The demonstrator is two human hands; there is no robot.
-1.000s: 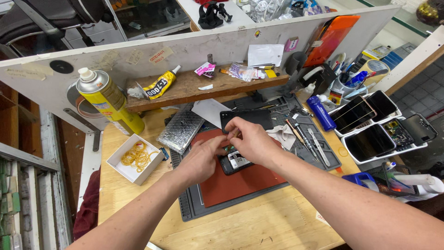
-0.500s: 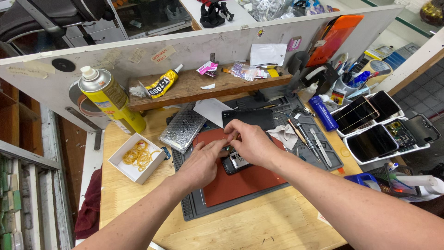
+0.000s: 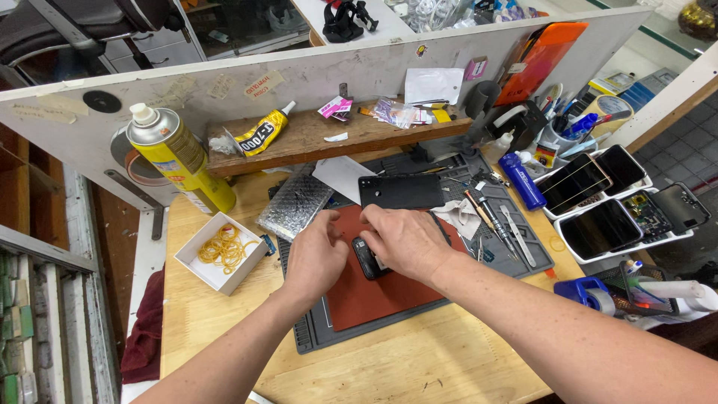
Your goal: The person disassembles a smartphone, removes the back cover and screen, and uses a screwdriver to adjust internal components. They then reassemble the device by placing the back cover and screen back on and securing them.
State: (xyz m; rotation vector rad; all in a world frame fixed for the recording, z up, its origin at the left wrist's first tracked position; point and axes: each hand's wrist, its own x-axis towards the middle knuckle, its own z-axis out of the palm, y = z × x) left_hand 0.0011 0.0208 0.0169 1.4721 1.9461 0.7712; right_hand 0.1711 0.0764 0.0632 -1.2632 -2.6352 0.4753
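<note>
Phone point(image 3: 366, 259), small, dark and opened up, lies mid-frame on the red mat point(image 3: 389, 292); my left hand point(image 3: 318, 254) and right hand point(image 3: 404, 239) press together, both gripping it, mostly covering it.

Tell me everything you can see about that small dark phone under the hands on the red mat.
The phone is small, dark and rounded at the corners, lying flat and slightly angled on the red mat. Only its lower left part shows. The right hand covers most of it, and the left hand touches its left edge. Its open or closed state is hidden.
</note>
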